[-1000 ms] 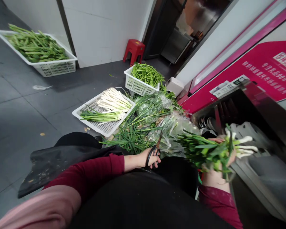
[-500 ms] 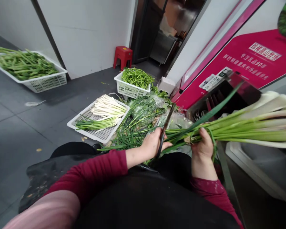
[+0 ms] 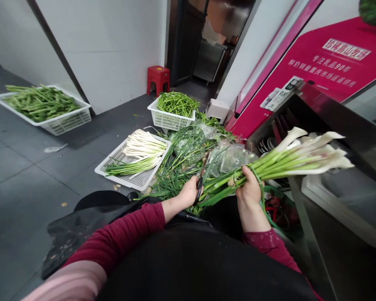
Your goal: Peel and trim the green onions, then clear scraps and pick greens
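Well, the left hand [image 3: 189,193] is curled closed around the dark handles of the scissors [image 3: 199,189], their blades beside the leafy end of the bunch of scallions [image 3: 274,163]. The right hand [image 3: 250,189] wraps that bunch near its tie, thumb on top, the white ends fanning out to the right. Beyond the hands, loose greens [image 3: 172,180] and a clear plastic bag [image 3: 230,158] litter the floor [image 3: 28,188]. A flat white tray [image 3: 148,174] holds more scallions, near a white basket [image 3: 172,120] heaped with green stems; behind stands a red stool [image 3: 158,76].
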Action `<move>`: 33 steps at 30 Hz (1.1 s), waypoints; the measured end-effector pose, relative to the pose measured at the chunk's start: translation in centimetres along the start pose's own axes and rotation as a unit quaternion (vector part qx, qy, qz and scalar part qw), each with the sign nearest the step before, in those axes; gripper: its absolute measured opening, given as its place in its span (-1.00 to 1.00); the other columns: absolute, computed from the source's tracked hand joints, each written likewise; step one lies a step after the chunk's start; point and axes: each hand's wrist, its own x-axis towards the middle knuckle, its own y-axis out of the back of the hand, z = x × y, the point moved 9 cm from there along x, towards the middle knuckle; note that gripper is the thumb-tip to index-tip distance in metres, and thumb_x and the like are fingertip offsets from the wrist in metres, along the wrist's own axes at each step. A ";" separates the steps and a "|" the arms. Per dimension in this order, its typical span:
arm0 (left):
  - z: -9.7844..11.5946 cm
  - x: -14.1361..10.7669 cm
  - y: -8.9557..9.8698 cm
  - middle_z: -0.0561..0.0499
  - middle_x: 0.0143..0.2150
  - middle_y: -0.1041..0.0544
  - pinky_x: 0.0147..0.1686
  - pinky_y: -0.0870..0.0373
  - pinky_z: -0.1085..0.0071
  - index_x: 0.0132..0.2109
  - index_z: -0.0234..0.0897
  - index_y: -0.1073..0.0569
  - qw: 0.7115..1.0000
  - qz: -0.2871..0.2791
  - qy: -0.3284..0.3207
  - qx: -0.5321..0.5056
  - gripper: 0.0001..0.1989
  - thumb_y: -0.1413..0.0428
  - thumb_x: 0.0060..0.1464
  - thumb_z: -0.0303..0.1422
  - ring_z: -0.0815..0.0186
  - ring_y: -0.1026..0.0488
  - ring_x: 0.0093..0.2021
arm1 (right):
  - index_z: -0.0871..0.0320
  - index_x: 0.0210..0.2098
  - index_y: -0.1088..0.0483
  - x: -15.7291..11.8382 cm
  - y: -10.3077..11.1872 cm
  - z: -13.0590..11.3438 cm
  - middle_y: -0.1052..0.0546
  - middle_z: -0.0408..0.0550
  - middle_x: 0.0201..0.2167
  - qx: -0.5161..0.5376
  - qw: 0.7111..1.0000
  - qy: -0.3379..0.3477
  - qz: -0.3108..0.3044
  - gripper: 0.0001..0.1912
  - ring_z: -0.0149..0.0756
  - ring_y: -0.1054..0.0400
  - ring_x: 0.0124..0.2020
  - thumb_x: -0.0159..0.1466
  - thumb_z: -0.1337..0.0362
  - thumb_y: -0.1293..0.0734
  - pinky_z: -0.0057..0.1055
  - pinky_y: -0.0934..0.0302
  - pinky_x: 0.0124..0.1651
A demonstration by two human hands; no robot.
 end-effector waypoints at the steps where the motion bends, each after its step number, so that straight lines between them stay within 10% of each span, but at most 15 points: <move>1: -0.7 -0.2 -0.1 0.17 -0.57 -0.31 -0.61 -0.24 0.52 -0.31 -0.25 -0.20 0.998 -0.007 0.026 -0.050 -0.85 -0.05 0.04 -0.33 0.46 -0.29 -0.64 | 0.23 -0.49 -0.38 0.3 0.4 -0.1 -0.45 -0.25 -0.51 0.002 1.000 0.012 0.015 -0.72 -0.45 -0.36 -0.49 -0.18 0.36 -0.49 -0.48 -0.37 -0.41; 8: -4.9 -3.6 -1.0 0.06 -0.50 -0.42 -0.65 -0.33 0.50 -0.36 -0.32 -0.24 0.962 -0.119 0.187 -0.158 -0.90 -0.06 -0.03 -0.46 0.42 -0.38 -0.62 | 0.21 -0.39 -0.34 2.8 1.1 -4.2 -0.47 -0.24 -0.39 0.017 0.985 0.160 0.066 -0.67 -0.39 -0.40 -0.33 -0.15 0.38 -0.47 -0.38 -0.37 -0.16; 18: -3.7 -5.7 -3.7 0.00 -0.28 -0.49 -0.51 -0.33 0.51 -0.23 -0.35 -0.33 0.919 -0.247 0.246 -0.183 -0.60 0.00 -0.35 -0.66 0.35 -0.48 -0.41 | 0.18 -0.40 -0.30 2.4 -2.6 -9.3 -0.42 -0.21 -0.34 -0.004 0.966 0.259 0.004 -0.81 -0.37 -0.37 -0.24 0.00 0.31 -0.38 -0.30 -0.31 -0.07; 26: 0.0 -3.7 -3.3 0.06 -0.64 -0.41 -0.71 -0.22 0.54 -0.43 -0.37 -0.34 0.935 -0.265 0.134 -0.195 -0.88 -0.10 -0.12 -0.38 0.40 -0.35 -0.70 | 0.18 -0.42 -0.31 0.7 -3.2 -8.4 -0.44 -0.24 -0.39 0.021 0.973 0.228 -0.030 -0.78 -0.40 -0.38 -0.31 -0.05 0.32 -0.41 -0.32 -0.32 -0.08; 33: -3.2 -4.6 -2.2 0.10 -0.75 -0.35 -0.79 -0.19 0.54 -0.53 -0.34 -0.31 0.951 -0.241 0.151 -0.123 -0.70 -0.13 -0.09 -0.18 0.46 -0.20 -0.80 | 0.21 -0.42 -0.33 2.3 -1.5 -4.6 -0.43 -0.21 -0.44 -0.059 0.984 0.165 0.025 -0.68 -0.36 -0.37 -0.37 -0.12 0.23 -0.46 -0.37 -0.36 -0.24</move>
